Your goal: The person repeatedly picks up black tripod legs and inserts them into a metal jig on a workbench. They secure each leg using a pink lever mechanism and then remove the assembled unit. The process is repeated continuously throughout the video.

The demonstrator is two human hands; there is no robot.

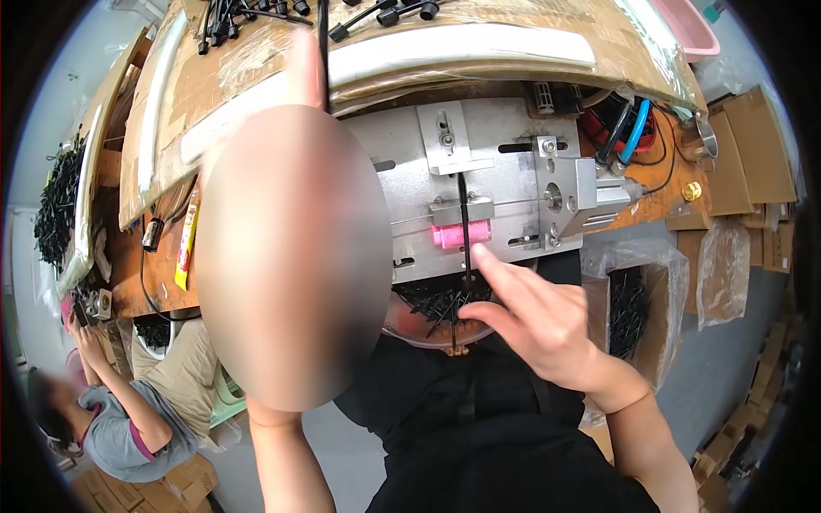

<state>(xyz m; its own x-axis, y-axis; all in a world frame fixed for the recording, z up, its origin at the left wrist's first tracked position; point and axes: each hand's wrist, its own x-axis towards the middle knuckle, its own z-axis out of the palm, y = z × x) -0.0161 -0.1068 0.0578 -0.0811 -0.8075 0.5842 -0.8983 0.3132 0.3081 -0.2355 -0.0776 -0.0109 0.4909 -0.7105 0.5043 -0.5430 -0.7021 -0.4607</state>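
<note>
A black rod [464,209] lies across the metal fixture plate [410,184], over a small metal block [443,210] and a bright pink piece [479,231]. My right hand [547,321] is at its near end, thumb and forefinger apart, the forefinger's tip close to the rod. Below the plate, a clear basin [402,327] holds many thin black pieces [423,299]. My left hand [304,64] reaches up and forward; a blurred oval hides most of it. A raised finger shows beside another upright black rod [323,43], but any grip is hidden.
A cardboard-covered shelf [479,73] with black-capped rods [385,15] overhangs the plate. A metal cylinder block [586,197] stands at right, near blue tubing [634,132]. A lined box [654,316] of black parts is lower right. Another person [137,427] sits at left.
</note>
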